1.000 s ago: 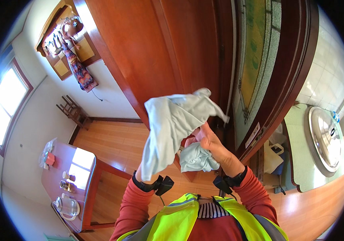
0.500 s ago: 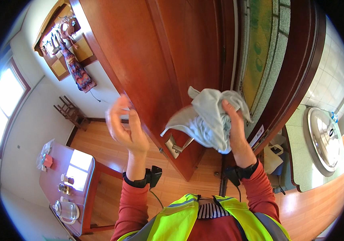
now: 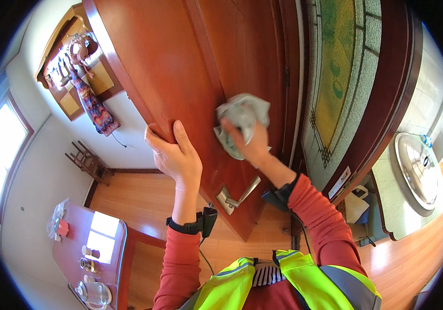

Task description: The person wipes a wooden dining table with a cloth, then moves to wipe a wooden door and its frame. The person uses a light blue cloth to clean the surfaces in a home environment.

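Note:
A reddish-brown wooden door (image 3: 175, 67) stands ajar in front of me. My left hand (image 3: 180, 161) grips its free edge, the thumb on the panel side and the fingers round the edge. Against the door panel, above the handle, my right hand (image 3: 255, 147) presses a crumpled pale grey-blue cloth (image 3: 236, 109), slightly blurred by motion. Below both hands sits the metal lever handle (image 3: 234, 198), which neither hand touches.
To the right, a stained-glass panel (image 3: 330, 77) stands in a dark frame, beside a counter with a round metal lid (image 3: 416, 170). On the left are a table (image 3: 69, 258) with a glass teapot (image 3: 95, 293), a wooden chair (image 3: 88, 161) and a wall rack (image 3: 77, 77).
My right hand has brought the cloth up and left onto the door panel. My left hand, free in the air before, has taken hold of the door's edge.

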Demonstrator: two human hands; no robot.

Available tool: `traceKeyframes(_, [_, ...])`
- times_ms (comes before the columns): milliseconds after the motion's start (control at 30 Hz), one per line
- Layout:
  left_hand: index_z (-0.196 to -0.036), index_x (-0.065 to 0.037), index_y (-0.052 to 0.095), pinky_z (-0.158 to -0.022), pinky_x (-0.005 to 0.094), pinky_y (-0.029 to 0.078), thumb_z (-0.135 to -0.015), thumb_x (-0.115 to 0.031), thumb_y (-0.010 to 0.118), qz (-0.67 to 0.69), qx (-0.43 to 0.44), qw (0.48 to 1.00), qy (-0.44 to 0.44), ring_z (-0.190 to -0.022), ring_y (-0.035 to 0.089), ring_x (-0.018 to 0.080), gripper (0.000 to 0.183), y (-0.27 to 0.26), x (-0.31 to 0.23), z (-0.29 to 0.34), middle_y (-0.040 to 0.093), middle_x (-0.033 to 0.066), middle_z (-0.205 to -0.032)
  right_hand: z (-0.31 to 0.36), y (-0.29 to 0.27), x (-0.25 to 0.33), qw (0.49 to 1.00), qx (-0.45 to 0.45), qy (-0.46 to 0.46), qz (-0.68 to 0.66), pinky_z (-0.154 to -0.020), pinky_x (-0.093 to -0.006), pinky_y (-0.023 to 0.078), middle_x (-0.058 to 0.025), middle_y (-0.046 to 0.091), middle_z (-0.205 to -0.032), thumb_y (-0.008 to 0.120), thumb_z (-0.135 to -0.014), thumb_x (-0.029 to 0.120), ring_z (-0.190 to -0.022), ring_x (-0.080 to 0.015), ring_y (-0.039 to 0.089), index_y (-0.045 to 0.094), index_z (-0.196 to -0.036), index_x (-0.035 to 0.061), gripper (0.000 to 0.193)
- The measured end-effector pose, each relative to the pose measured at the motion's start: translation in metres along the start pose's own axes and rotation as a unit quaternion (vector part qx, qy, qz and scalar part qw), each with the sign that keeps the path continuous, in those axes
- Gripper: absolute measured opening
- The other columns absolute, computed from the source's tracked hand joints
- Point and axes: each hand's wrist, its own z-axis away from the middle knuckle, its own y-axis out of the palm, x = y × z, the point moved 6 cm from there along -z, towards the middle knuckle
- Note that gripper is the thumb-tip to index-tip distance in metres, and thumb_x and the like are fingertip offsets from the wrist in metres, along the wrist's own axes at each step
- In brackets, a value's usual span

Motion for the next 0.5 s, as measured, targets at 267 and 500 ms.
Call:
traceKeyframes(267, [-0.125, 0.006, 0.039, -0.077, 0.0463, 0.048, -0.096, -0.041, 0.054, -0.002, -0.029, 0.999, 0.021, -0.093, 0.060, 0.0423, 0.057, 0.008, 0.026, -0.011, 0.059, 0.0258, -0.107, 0.006, 0.043, 0.017, 0.976, -0.034, -0.147, 0.156, -0.063, -0.0415, 0.051, -0.0150, 0.062, -0.096, 0.069, -0.074, 0.018, -0.072, -0.0348, 0.062, 0.059, -0.109, 0.0060, 0.038])
traceKeyframes(500, [-0.131, 0.009, 0.038, -0.086, 0.0457, 0.047, -0.097, -0.034, 0.054, 0.024, -0.023, 0.999, 0.009, -0.103, 0.058, 0.0428, 0.056, 0.013, 0.044, -0.020, 0.056, 0.0290, -0.118, -0.055, 0.056, 0.015, 0.957, -0.125, -0.193, 0.177, -0.057, -0.0399, 0.049, -0.0116, 0.062, -0.087, 0.067, -0.073, 0.016, -0.066, -0.0316, 0.061, 0.063, -0.102, 0.0074, 0.031])
